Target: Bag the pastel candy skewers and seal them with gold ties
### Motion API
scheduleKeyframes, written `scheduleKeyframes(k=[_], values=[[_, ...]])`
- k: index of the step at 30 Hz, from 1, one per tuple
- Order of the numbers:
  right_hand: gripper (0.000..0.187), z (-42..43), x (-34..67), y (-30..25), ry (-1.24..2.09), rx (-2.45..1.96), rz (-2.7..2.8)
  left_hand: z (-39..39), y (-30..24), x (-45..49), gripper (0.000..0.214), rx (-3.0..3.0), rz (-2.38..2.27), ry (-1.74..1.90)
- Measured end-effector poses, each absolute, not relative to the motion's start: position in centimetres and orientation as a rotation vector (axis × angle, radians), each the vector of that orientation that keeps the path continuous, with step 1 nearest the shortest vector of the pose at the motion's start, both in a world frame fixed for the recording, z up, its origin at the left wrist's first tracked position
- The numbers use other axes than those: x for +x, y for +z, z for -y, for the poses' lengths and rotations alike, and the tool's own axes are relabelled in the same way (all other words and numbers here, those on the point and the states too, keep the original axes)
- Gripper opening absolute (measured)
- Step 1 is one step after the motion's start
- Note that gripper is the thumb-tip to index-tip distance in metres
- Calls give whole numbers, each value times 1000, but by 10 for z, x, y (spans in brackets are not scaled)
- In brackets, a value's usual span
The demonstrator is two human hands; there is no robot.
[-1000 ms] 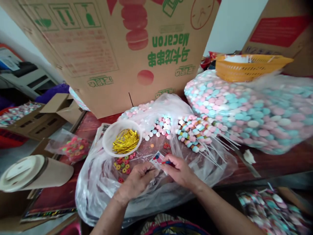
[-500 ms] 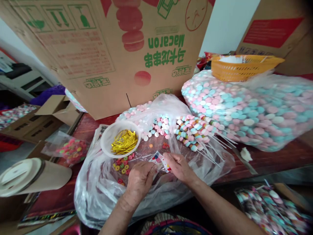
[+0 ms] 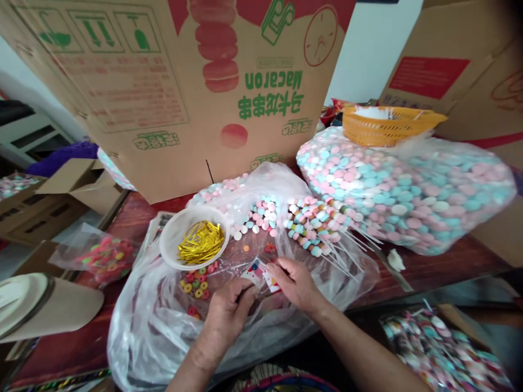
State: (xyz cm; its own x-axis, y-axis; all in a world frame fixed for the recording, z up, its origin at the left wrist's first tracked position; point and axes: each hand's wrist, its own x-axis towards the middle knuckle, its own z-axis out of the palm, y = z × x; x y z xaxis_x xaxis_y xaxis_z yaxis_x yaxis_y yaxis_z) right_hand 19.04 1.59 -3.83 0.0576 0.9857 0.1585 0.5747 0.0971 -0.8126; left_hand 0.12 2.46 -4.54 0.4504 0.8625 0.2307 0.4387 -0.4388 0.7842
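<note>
Between my two hands is a small printed clear plastic bag (image 3: 257,270), white with red and blue marks. My left hand (image 3: 232,305) pinches its left side, thumb against fingers. At its right edge my right hand (image 3: 295,282) grips it with the fingers closed. Just beyond lie pink, white and blue candies (image 3: 262,215) and several candy skewers (image 3: 314,223) with white sticks. Left of my hands, ring-shaped gummies (image 3: 197,284) lie on a clear plastic sheet (image 3: 163,326). A white bowl (image 3: 165,247) of gold twist ties (image 3: 202,242) stands behind them.
A large macaron carton (image 3: 163,109) stands at the back. To the right, a big bag of candies (image 3: 392,190) carries a yellow basket (image 3: 388,128). On the left are a bag of gummies (image 3: 108,256) and a lidded container (image 3: 61,305). Packed skewers (image 3: 441,343) lie lower right.
The view has shifted slightly, so most things sit a little further left. My left thumb and fingers have moved slightly on the bag; both hands still hold it.
</note>
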Motion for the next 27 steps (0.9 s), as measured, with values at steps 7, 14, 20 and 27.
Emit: scheduleKeyframes(k=[7, 14, 20, 27], values=[[25, -30, 340, 1, -311, -2362, 1738, -34, -55, -2, 10, 2084, -1063, 1198], [28, -28, 360, -37, -459, -2516, 1907, -41, -51, -4, 17, 2081, -968, 1251], [26, -24, 370, -38, -441, -2361, 1921, -38, -40, -8, 14, 1938, -1041, 1197], [21, 10, 349, 0, -413, -1663, 2019, -36, -27, -23, 24, 1877, -998, 1093]])
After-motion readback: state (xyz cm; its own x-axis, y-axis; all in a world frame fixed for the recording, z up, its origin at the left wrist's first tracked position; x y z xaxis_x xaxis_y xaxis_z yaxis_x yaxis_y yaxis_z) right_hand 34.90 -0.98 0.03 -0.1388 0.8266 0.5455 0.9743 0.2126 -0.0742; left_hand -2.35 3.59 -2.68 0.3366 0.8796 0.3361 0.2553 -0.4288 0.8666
